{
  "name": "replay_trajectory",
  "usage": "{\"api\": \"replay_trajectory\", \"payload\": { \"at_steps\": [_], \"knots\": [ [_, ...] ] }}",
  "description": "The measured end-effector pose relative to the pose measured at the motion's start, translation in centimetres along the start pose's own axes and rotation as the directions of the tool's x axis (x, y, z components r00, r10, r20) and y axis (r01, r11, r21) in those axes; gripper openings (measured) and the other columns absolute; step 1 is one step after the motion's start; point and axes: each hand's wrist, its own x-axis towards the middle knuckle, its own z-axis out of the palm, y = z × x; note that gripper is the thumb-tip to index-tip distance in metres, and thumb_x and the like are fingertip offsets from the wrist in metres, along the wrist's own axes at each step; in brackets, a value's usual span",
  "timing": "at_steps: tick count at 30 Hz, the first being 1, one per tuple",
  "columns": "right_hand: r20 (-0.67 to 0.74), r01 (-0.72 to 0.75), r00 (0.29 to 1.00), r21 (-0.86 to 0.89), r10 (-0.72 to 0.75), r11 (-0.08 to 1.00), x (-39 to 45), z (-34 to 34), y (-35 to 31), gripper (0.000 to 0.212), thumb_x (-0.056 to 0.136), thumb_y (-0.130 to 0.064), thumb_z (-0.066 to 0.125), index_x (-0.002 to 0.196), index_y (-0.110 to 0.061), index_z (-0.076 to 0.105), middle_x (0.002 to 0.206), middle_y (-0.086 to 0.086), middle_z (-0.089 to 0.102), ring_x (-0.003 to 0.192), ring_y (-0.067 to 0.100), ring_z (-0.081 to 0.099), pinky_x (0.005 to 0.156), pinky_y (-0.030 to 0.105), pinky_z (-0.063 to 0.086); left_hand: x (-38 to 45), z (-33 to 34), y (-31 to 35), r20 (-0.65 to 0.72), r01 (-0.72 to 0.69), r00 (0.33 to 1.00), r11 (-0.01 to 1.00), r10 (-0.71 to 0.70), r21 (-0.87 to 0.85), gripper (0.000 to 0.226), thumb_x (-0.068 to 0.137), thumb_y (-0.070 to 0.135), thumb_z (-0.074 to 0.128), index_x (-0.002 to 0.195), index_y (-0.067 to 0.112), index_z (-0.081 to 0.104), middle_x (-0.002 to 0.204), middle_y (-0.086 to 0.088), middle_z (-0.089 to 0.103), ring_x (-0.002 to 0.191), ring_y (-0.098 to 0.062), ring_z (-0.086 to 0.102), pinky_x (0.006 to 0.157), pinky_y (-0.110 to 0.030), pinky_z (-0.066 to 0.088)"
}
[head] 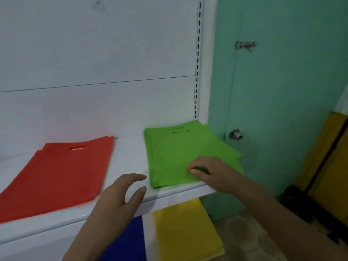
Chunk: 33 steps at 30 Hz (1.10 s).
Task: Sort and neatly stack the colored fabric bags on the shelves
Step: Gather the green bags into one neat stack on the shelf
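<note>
A stack of green fabric bags (pixel 169 155) lies at the right end of the white shelf (pixel 130 157), with some lower bags fanned out past the right edge. My right hand (pixel 209 170) rests on the stack's near right corner, its fingers curled into the top bag's fabric. My left hand (pixel 122 193) hovers open over the shelf's front edge, just left of the green stack, holding nothing. A stack of red bags (pixel 60 172) lies flat on the same shelf to the left. On the lower shelf I see a yellow stack (pixel 184 228) and a blue stack (pixel 130 240).
White back panels and a slotted upright (pixel 196 76) stand behind the shelf. A teal door (pixel 282 91) with a knob (pixel 235 134) is right of the shelf end. Yellow and dark objects (pixel 325 157) sit on the floor at far right.
</note>
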Motion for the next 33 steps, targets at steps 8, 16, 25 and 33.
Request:
{"api": "replay_trajectory", "payload": {
  "at_steps": [8,16,25,33],
  "knots": [
    [-0.044,0.045,0.998,0.092,-0.041,0.995,1.3,-3.1,7.2,0.024,0.094,-0.029,0.055,0.105,-0.014,0.071,0.1,-0.002,0.071,0.089,0.006,0.062,0.082,0.025,0.048,7.8,7.5,2.1,0.036,-0.047,0.998,0.995,0.044,0.085,0.034,0.084,0.041,0.048,0.114,0.029,0.057,0.117,0.013,0.054,0.103,-0.002,0.049,0.081,-0.006,0.031],
    [0.035,0.13,0.99,0.127,-0.135,0.983,1.6,-3.4,7.9,0.023,0.095,-0.027,0.053,0.109,-0.017,0.068,0.108,-0.004,0.068,0.098,0.004,0.059,0.09,0.026,0.047,10.7,11.2,1.8,0.092,0.053,0.993,0.97,-0.077,0.237,0.081,0.065,0.066,0.025,0.125,0.02,0.055,0.133,-0.003,0.05,0.121,-0.021,0.047,0.103,-0.028,0.033],
    [0.132,0.225,0.963,0.082,-0.235,0.971,2.5,-2.1,4.9,0.028,0.096,-0.03,0.05,0.121,-0.023,0.061,0.12,-0.009,0.06,0.108,0.003,0.052,0.098,0.027,0.041,9.7,8.7,0.9,-0.006,0.291,0.955,0.939,-0.295,0.181,0.057,0.081,0.044,0.053,0.129,0.011,0.051,0.133,-0.013,0.049,0.121,-0.027,0.048,0.103,-0.033,0.033],
    [-0.029,0.292,0.957,0.069,-0.29,0.954,6.1,-0.1,-1.8,0.028,0.092,-0.035,0.047,0.115,-0.027,0.059,0.118,-0.015,0.055,0.108,0.004,0.052,0.094,0.033,0.045,3.5,0.8,-0.4,-0.264,0.321,0.924,0.937,-0.278,0.135,0.046,0.09,0.04,0.054,0.134,0.029,0.044,0.129,0.007,0.049,0.118,-0.013,0.048,0.096,-0.03,0.038]
  ]
}}
